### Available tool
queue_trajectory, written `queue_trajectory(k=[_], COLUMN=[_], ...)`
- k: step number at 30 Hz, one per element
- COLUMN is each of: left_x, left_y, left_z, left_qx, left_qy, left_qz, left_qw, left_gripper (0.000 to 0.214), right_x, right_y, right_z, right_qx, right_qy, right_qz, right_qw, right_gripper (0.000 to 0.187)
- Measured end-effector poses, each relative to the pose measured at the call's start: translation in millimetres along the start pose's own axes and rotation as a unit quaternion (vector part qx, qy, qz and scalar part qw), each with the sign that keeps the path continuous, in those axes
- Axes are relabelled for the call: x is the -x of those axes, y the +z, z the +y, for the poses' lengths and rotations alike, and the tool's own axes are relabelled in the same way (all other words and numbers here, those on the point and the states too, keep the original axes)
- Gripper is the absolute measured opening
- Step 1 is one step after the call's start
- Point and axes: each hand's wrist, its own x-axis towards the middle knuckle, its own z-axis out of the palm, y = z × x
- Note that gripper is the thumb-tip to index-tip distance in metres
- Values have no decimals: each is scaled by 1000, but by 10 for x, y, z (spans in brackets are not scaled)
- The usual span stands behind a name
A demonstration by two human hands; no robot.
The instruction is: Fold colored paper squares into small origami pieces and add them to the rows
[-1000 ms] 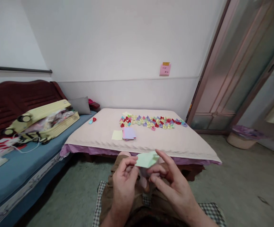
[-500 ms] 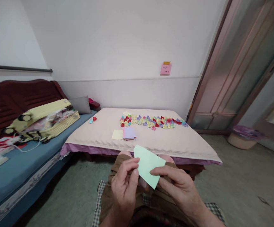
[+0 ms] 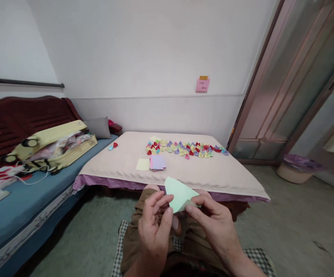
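A light green paper square [image 3: 179, 194] is held over my knees, its lower corner bent up. My left hand [image 3: 154, 227] pinches its left edge with thumb and fingers closed. My right hand [image 3: 213, 225] grips the folded lower right part between thumb and forefinger. On the low table [image 3: 121, 171] ahead lie a stack of coloured paper sheets [image 3: 157, 163], a yellow sheet [image 3: 142, 164] beside it, and several small folded paper pieces [image 3: 184, 148] in a row farther back.
A blue sofa [image 3: 19, 215] on the left carries an open yellow suitcase [image 3: 54, 146] and cables. Two small folded pieces [image 3: 112, 146] lie at the table's left. A pink note [image 3: 201, 84] hangs on the wall. A sliding door [image 3: 285, 88] and a basin [image 3: 295, 169] are at right.
The green paper went from lying flat, to held up as an open sheet, to now having its lower corner folded up by my right hand.
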Motion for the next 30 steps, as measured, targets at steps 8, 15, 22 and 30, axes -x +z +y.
queue_trajectory(k=[8, 15, 22, 30], left_x=[32, 40, 41, 30], left_y=[13, -19, -13, 18], left_z=[-91, -106, -99, -106], left_qx=[-56, -77, -49, 0], left_qy=[32, 41, 3, -15], left_qz=[15, -10, -13, -22], left_qw=[998, 996, 999, 1000], left_gripper=[37, 37, 35, 40], right_x=[-9, -22, -28, -49], right_y=[116, 133, 134, 118], right_z=[-59, -50, -20, 17], right_qx=[-83, -100, -96, -91], right_qy=[94, 107, 89, 59], right_qz=[33, 48, 72, 71], right_qw=[992, 988, 989, 992], right_gripper=[27, 28, 32, 55])
